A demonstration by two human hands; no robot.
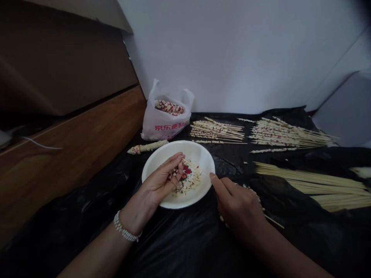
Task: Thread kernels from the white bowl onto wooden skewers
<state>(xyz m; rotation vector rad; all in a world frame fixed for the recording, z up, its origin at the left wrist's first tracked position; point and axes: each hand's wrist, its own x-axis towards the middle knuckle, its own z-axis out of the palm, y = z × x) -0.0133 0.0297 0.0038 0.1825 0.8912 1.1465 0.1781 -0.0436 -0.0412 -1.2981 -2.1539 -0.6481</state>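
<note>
My left hand (164,177) is cupped over a white bowl (149,170). Its fingers are curled around several corn kernels (173,173), thumb and fingertips close together. Inside the bowl lie loose pale and dark red kernels (191,184) over a red printed flower (186,172). Beside the bowl's right rim, my right hand (239,200) is closed, with thumb and forefinger pinched. A faint thin line shows near those fingertips, but I cannot make out what they hold. A skewer with kernels (274,221) shows beyond the right hand, partly hidden by it.
A white plastic bag (165,127) of corn cobs stands behind the bowl, with a partly stripped cob (147,147) before it. Kernel-threaded skewers lie in two piles (216,130) (275,133). Bare skewers (313,179) are at right. Black plastic sheeting (179,239) covers the floor; a wooden board (87,127) edges the left.
</note>
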